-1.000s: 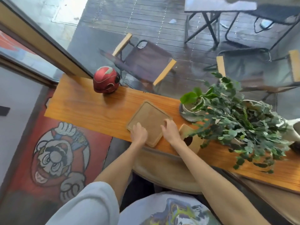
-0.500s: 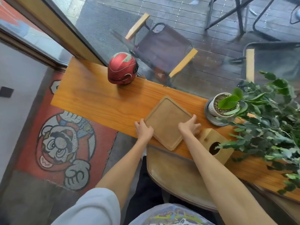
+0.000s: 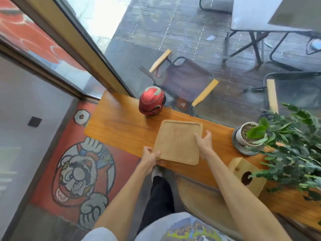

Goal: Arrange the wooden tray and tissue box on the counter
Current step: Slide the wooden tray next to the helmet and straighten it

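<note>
1. A large window [image 3: 173, 40] looked onto wet decking [image 3: 173, 23] with folding chairs [image 3: 184, 82].
2. A cartoon mural [image 3: 83, 174] covered the wall below the wooden counter [image 3: 121, 127].
3. Daylight fell in.

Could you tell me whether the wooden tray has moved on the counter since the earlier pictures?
Yes. The wooden tray has turned and shifted away from the tissue box, toward the red helmet; its far edge now lies closer to the helmet.

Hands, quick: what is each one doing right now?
Left hand: fingers closed on the near left corner of the wooden tray.
Right hand: open, gripping the tray's right edge.
</note>
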